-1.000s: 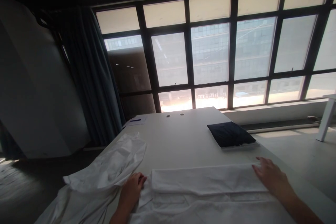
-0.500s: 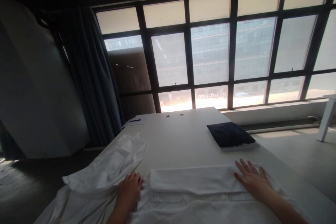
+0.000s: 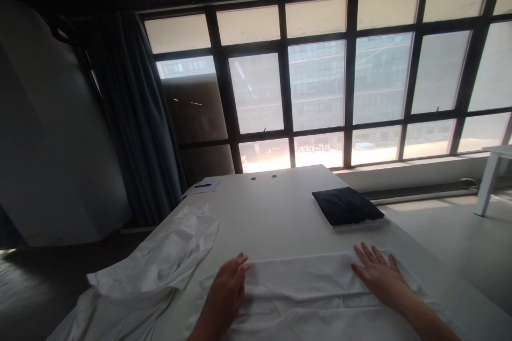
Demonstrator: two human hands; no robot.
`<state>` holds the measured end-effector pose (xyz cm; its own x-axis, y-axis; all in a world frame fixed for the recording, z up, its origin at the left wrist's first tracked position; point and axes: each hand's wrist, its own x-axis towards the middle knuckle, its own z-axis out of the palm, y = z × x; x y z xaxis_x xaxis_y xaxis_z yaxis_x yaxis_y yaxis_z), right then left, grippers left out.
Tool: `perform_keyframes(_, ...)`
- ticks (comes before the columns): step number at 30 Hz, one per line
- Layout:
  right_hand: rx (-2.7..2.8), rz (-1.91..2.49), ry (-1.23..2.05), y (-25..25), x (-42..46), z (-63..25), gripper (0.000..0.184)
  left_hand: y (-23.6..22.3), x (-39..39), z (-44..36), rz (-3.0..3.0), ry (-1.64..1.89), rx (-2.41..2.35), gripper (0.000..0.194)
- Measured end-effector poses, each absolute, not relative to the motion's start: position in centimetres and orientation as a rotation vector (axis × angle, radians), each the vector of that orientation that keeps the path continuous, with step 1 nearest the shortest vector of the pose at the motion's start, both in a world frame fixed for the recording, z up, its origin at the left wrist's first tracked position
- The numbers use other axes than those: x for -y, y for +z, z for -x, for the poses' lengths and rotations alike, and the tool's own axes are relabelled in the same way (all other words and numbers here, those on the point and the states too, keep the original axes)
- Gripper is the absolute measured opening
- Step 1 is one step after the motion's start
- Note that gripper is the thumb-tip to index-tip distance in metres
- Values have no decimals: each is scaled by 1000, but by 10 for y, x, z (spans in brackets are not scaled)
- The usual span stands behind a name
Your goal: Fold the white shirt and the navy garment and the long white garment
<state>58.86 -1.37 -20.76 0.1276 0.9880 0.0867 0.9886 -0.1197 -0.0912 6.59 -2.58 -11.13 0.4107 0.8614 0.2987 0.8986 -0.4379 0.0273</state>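
A white garment (image 3: 296, 277) lies in front of me with its far part folded into a straight-edged band. My left hand (image 3: 228, 285) is at the left end of that band, slightly blurred, its fingers drawn together on the cloth. On the right end of the fold my right hand (image 3: 382, 277) lies flat, fingers spread, pressing nothing but fabric. To the left a second, crumpled stretch of white cloth (image 3: 160, 261) hangs over the table's left edge; whether it joins the folded garment I cannot tell.
The white table (image 3: 256, 213) bears a folded dark garment (image 3: 347, 205) at its right edge. At the far left corner are a paper (image 3: 212, 186) and a blue pen (image 3: 202, 186). A dark curtain (image 3: 140, 133) and windows stand beyond; another white table (image 3: 486, 184) is at right.
My left hand has moved right, from beside the folded band onto its left end. My right hand stays flat on the cloth. The view has shifted slightly.
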Motion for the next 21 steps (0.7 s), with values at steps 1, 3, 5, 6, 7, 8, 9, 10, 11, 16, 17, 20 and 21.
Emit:
perform_keyframes(1, 1993, 2249, -9, -208, 14, -588, 75, -117, 27, -77, 2632, -371, 1548, 46)
perform_keyframes(3, 1987, 2237, -1, -208, 13, -588, 75, -128, 29, -92, 2764, -250, 1593, 62)
perform_keyframes(5, 1979, 2239, 22, -207, 13, -590, 76, -137, 30, -96, 2761, -142, 1739, 76)
perform_keyframes(6, 1977, 2241, 38, -206, 12, -592, 78, -140, 29, -94, 2724, -110, 1817, 78)
perform_keyframes(7, 1977, 2244, 48, -205, 12, -596, 81, -141, 28, -91, 2680, -94, 1881, 79)
perform_keyframes(8, 1974, 2254, 52, -204, 12, -601, 83, -142, 28, -87, 2633, -90, 1934, 80)
perform_keyframes(9, 1964, 2278, 48, -203, 12, -606, 84, -142, 27, -84, 2588, -95, 1977, 82)
perform_keyframes(10, 1946, 2317, 37, -202, 12, -612, 84, -141, 26, -81, 2549, -101, 2009, 84)
perform_keyframes(11, 1913, 2370, 13, -201, 13, -617, 83, -141, 25, -80, 2521, -105, 2031, 85)
perform_keyframes(16, 1758, 2425, -228, -196, 20, -605, 80, -141, 20, -76, 2446, -109, 2052, 87)
perform_keyframes(17, 1789, 2368, -238, -197, 22, -596, 79, -141, 18, -74, 2435, -109, 2050, 88)
perform_keyframes(20, 1941, 2211, -105, -199, 25, -567, 73, -139, 13, -66, 2408, -106, 2057, 88)
perform_keyframes(21, 1984, 2175, -48, -200, 25, -561, 71, -139, 11, -62, 2401, -106, 2064, 88)
